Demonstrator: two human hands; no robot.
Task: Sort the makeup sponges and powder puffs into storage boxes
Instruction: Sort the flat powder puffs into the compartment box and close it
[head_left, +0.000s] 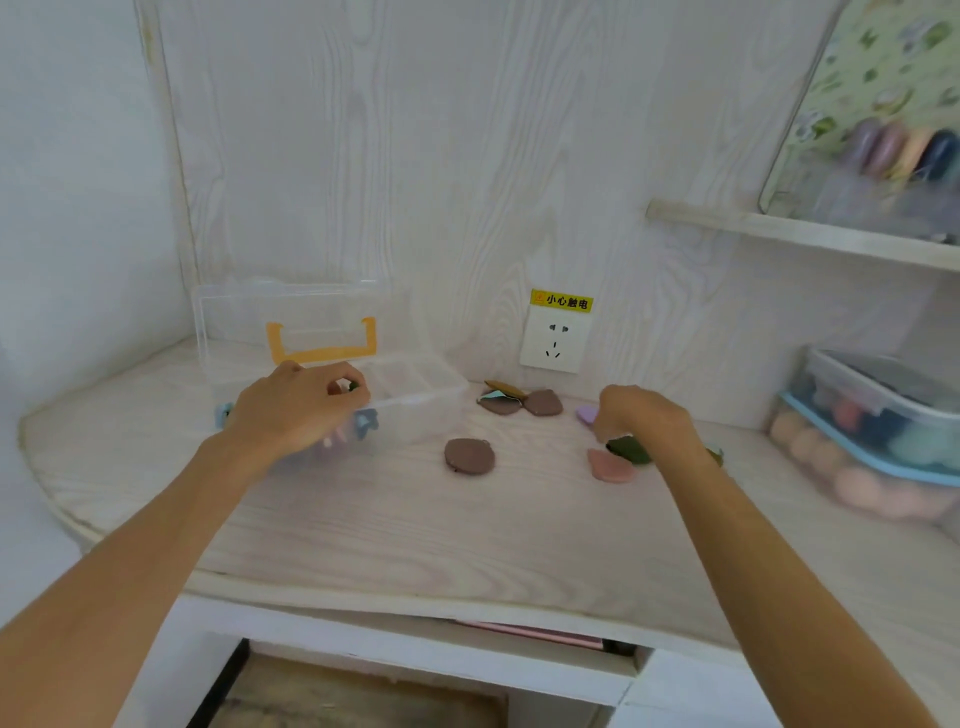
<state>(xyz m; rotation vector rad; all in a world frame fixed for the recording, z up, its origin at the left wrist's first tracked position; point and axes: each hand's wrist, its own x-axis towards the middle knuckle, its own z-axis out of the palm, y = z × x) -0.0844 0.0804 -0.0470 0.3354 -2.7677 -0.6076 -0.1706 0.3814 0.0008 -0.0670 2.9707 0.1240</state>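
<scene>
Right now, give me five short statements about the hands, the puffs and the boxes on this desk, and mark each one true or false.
1. The clear storage box near the left hand has its lid raised. True.
2. The left hand is open, holding nothing. False: its fingertips pinch a small dark green piece over the box.
3. A brown puff lies alone on the desk between the two hands. True.
4. The right hand rests inside the blue-rimmed container. False: it is on the desk, at a dark green puff beside a pink one.
5. The wall socket has a plug in it. False: nothing is plugged in.
</scene>
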